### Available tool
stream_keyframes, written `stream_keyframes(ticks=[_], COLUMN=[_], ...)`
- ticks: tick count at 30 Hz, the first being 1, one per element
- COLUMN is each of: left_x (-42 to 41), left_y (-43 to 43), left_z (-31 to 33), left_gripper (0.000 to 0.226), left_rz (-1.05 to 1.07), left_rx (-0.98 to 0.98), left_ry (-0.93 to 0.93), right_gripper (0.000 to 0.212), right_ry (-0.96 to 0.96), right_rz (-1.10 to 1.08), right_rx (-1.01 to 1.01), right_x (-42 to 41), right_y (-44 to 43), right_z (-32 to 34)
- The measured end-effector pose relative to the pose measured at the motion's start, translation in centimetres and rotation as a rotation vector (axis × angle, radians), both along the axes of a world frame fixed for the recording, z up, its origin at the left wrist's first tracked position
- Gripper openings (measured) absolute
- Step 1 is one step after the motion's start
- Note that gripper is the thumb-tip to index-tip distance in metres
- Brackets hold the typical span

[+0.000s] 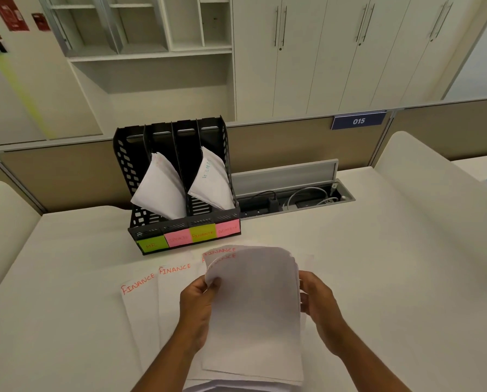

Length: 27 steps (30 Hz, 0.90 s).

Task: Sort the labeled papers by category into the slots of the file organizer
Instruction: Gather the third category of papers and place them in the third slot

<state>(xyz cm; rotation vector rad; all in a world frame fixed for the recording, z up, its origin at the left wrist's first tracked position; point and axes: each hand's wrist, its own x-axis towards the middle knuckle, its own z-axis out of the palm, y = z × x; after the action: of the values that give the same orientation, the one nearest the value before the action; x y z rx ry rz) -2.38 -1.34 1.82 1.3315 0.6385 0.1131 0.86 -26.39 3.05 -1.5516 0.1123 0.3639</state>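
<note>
Office workstation, white desk (350,278) behind a beige partition panel (279,142) with a blue number plate reading 015 (358,121), tall white cupboards (335,52) and open shelving (140,26) beyond, open cable tray (293,198) in the desk, black file organizer (177,176) with sticky-note labels

**Black rack, neon tags, white paper**

Black perforated plastic file organizer (126,165), slot-hole pattern on its walls. Front sticky notes, left to right: lime green (151,244), pink (178,238), lime green (203,234), pink (227,230). White paper stack (253,306) plain. White flat sheets (140,312) carry orange-red lettering. Navy blue sign (358,121), white numerals.
</note>
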Motion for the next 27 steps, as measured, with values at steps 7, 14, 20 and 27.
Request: stream_keyframes(ticks=[7, 14, 20, 27], left_x=[0.8, 2.0, 4.5, 4.8], left_y=[-0.5, 2.5, 4.2, 4.2], left_z=[-0.4, -2.9, -5.2, -5.8], left_gripper=[0.016, 0.027, 0.048, 0.046], left_rz=[-0.034, 0.148, 0.011, -0.090], left_rx=[-0.086, 0.377, 0.634, 0.754], left_ry=[0.020, 0.133, 0.311, 0.431], right_gripper=[0.019, 0.016, 0.018, 0.018], right_ry=[0.002, 0.069, 0.100, 0.097], right_rz=[0.103, -0.101, -0.147, -0.138], right_rx=[-0.165, -0.105, -0.091, -0.127], right_x=[-0.3, 0.7, 1.2, 1.4], right_y=[-0.6, -2.6, -4.1, -4.3], right_z=[-2.5, -3.5, -3.6, -4.2])
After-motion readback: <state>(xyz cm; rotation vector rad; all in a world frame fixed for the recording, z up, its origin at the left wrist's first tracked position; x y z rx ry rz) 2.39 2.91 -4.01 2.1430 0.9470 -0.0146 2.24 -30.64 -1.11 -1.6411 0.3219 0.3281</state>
